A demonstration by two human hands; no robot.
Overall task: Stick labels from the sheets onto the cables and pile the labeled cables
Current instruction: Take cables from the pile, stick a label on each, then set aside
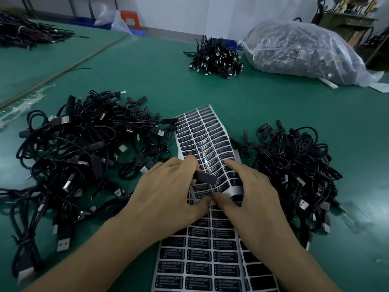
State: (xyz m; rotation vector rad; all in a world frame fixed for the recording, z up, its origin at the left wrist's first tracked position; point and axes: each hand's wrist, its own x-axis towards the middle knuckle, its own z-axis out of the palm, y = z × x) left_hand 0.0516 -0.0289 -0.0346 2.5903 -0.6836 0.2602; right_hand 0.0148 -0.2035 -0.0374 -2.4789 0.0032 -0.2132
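A long sheet of black labels [207, 133] lies on the green table, running from the middle toward me. My left hand [168, 192] grips a small black controller block of a cable [205, 177] above the sheet. My right hand [250, 192] rests on the sheet, its thumb and forefinger pinching at a label near the block. A large heap of black USB cables [84, 157] lies to the left of the sheet. Another heap of black cables [294, 171] lies to its right.
A smaller bundle of cables [216, 56] sits at the far middle of the green table [147, 76]. A big clear plastic bag of cables [299, 51] lies at the far right. More cables [27, 32] are piled at the far left.
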